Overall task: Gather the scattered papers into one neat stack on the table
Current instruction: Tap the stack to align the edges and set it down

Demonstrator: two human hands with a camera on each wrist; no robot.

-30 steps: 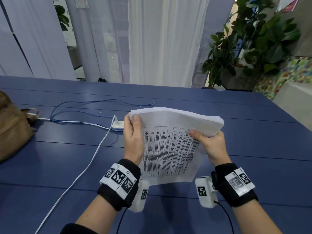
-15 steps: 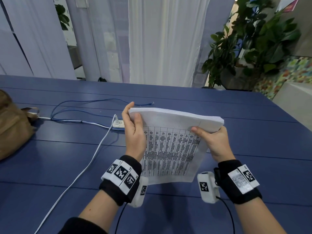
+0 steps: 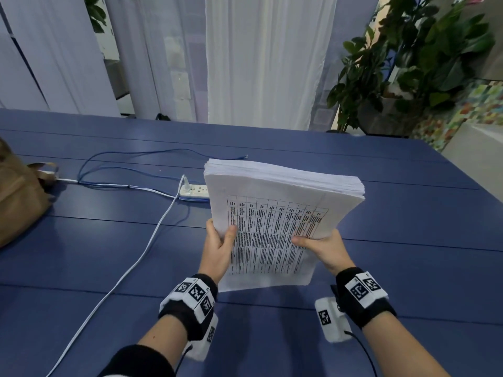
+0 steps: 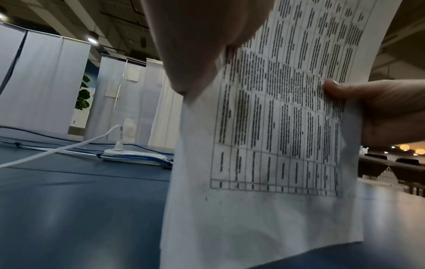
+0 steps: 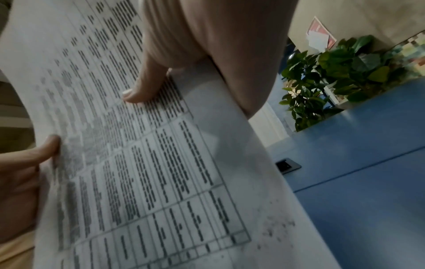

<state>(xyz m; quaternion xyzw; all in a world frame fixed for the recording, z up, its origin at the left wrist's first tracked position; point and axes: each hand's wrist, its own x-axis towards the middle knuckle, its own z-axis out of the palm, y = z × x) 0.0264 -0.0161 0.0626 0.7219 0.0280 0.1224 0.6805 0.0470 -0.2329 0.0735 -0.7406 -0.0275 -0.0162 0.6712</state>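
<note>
A thick stack of white papers (image 3: pixel 275 210) with a printed table on its top sheet is held above the blue table (image 3: pixel 408 213), tilted with its far edge raised. My left hand (image 3: pixel 217 243) grips the stack's left side, thumb on top. On the stack's right side, my right hand (image 3: pixel 324 247) holds it with the thumb pressing the printed sheet. The left wrist view shows the sheet (image 4: pixel 276 145) hanging down close to the tabletop, with the right thumb (image 4: pixel 340 89) on it. From the right wrist, both thumbs lie on the page (image 5: pixel 142 163).
A white power strip (image 3: pixel 194 191) with a plug lies just left of the stack. White and blue cables (image 3: pixel 141 257) run from it over the table's left half. A brown bag (image 3: pixel 19 194) sits at the left edge. Potted plants (image 3: pixel 408 72) stand beyond the far right corner.
Both hands have slid down the sides of the stack toward its near end, and the stack now reaches farther out and higher at its far edge.
</note>
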